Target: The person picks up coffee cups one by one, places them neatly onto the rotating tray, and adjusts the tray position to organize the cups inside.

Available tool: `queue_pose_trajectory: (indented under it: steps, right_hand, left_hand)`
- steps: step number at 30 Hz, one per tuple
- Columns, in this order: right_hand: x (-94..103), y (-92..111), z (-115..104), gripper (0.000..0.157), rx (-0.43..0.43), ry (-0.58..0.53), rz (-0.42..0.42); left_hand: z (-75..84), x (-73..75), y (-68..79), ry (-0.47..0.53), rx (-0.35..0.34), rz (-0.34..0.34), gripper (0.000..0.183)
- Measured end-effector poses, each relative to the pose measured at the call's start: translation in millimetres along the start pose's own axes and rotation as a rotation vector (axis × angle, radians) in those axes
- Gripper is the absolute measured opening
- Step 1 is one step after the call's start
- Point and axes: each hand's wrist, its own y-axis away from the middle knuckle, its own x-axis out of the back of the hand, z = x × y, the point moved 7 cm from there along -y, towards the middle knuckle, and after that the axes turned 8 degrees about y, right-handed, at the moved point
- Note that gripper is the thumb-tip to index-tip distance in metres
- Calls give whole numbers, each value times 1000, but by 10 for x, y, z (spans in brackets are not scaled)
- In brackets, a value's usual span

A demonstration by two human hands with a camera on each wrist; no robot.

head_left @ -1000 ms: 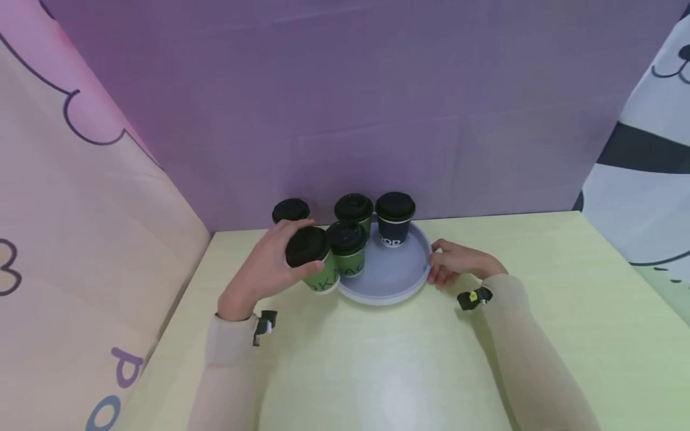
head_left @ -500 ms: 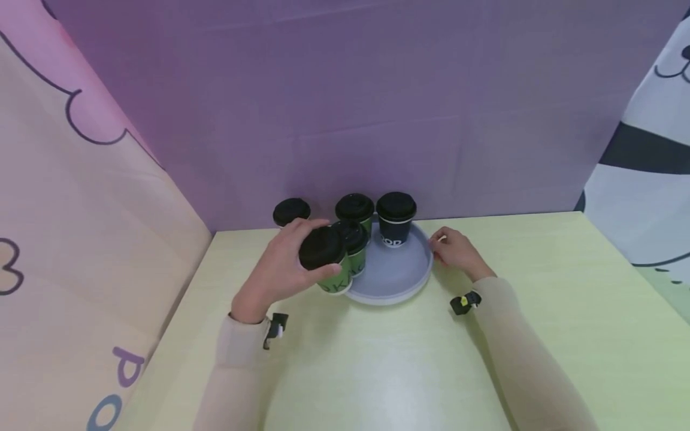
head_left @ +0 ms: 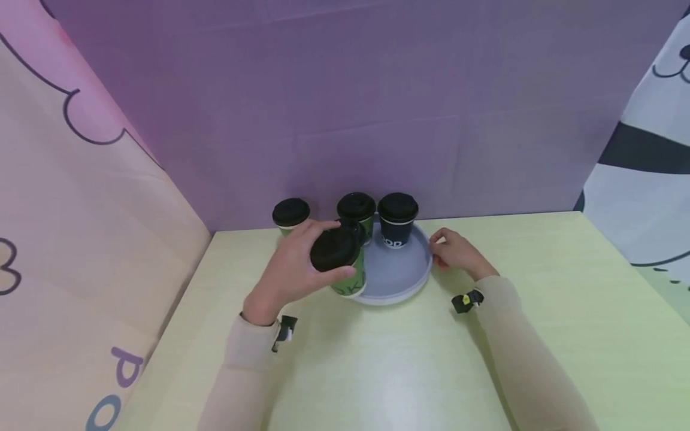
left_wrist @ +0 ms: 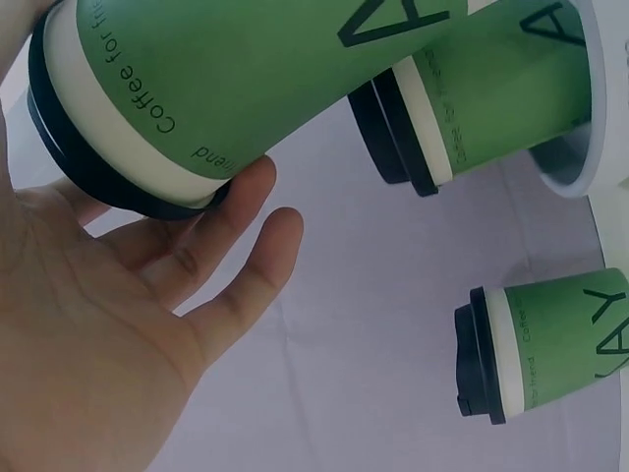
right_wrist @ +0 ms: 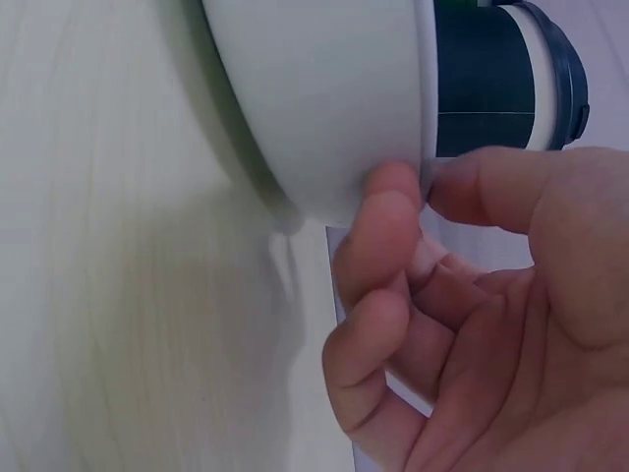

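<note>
My left hand [head_left: 296,263] grips a green paper coffee cup [left_wrist: 256,79] around its black lid [head_left: 335,249], over the left edge of a round grey tray [head_left: 396,272]. Behind the held cup, another green cup is mostly hidden in the head view. A further green cup [head_left: 357,206] and a dark cup [head_left: 396,227] stand upright at the back of the tray. With thumb and forefinger, my right hand [head_left: 455,254] pinches the tray's right rim [right_wrist: 425,118].
One more green cup [left_wrist: 565,339] with a black lid stands on the table left of the tray, partly behind my left hand. A purple cloth wall [head_left: 377,108] rises right behind the pale wooden table [head_left: 366,371].
My left hand has moved right with the green coffee cup, now covering more of the cup behind it. My right hand has shifted slightly at the tray's rim.
</note>
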Motion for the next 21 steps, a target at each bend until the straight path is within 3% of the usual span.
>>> queue_pose_trajectory:
  steps: [10, 21]
  right_hand:
    - [-46, 27, -3, 33, -33, -26, -83]
    - [-43, 118, -71, 31, -2, -51, -146]
  left_hand:
    - [29, -44, -7, -21, -18, 31, 87]
    - [83, -140, -50, -35, -60, 56, 89]
